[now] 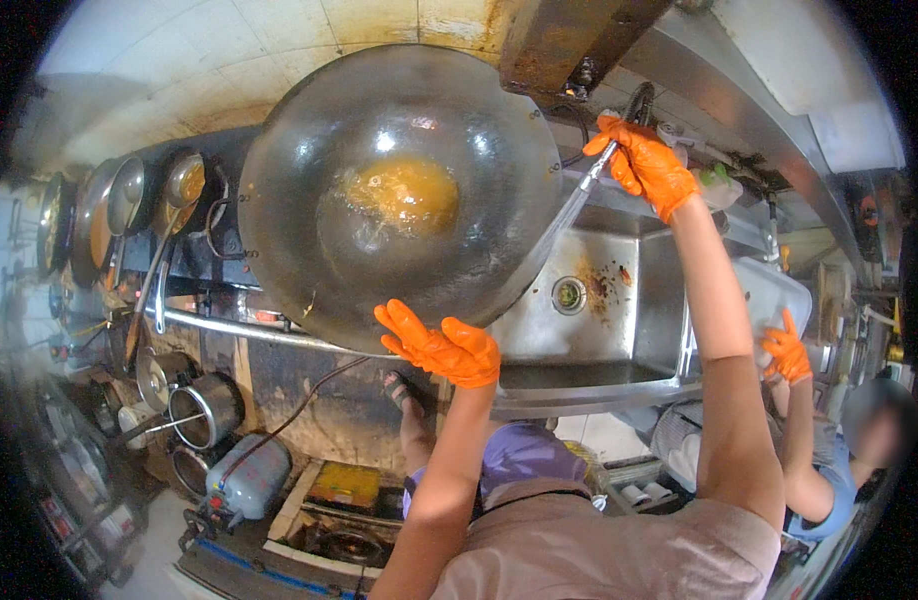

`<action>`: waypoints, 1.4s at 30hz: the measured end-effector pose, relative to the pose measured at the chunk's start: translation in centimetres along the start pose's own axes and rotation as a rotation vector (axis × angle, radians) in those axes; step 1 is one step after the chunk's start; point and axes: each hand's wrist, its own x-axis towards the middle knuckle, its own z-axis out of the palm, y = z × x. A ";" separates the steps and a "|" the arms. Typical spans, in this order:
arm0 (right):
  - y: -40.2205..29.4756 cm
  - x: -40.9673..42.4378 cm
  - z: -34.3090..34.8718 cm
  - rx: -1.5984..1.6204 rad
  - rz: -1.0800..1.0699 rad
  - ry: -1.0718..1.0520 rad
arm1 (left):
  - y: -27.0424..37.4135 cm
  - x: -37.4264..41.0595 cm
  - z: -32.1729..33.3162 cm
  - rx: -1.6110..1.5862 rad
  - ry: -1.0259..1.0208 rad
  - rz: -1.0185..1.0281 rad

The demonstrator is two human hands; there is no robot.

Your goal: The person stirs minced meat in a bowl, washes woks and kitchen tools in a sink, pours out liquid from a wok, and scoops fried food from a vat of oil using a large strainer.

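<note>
A large metal wok (421, 97) stands before me, with brownish liquid (410, 196) pooled at its bottom. My right hand (646, 161), in an orange rubber glove, grips the metal spray head (597, 166) of a flexible hose (640, 103). Water (560, 225) sprays from it down toward the wok's right rim. In a matching glove, my left hand (445, 349) is at the wok's near edge with its fingers spread. Whether those fingers touch the rim I cannot tell.
To the right of the wok is a stainless-steel sink (534, 330) with food scraps around its drain (568, 295). A co-worker's gloved hand (787, 352) is by a pale plastic tub (774, 289). Pans and ladles (185, 187) stand at left; a gas cylinder (253, 476) is below.
</note>
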 end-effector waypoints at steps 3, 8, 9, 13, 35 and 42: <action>0.7 0.8 0.2 -0.078 -0.047 -0.004 | -0.2 -0.2 0.0 -0.023 0.001 0.000; 1.5 4.7 0.3 -0.182 -0.137 0.089 | -0.5 0.4 -1.3 -0.193 0.058 0.030; 1.6 5.5 0.6 -0.188 -0.154 0.135 | -1.0 0.6 -1.7 -0.209 0.082 0.064; 1.5 7.8 2.2 -0.162 -0.099 0.268 | -4.2 1.5 -4.0 -0.222 0.180 0.128; 0.1 2.9 2.7 0.390 -0.066 0.162 | -11.8 8.9 -2.7 -0.447 0.125 -0.214; -0.8 4.2 4.2 0.447 -0.095 0.222 | -12.2 8.5 -2.4 -0.397 0.080 -0.212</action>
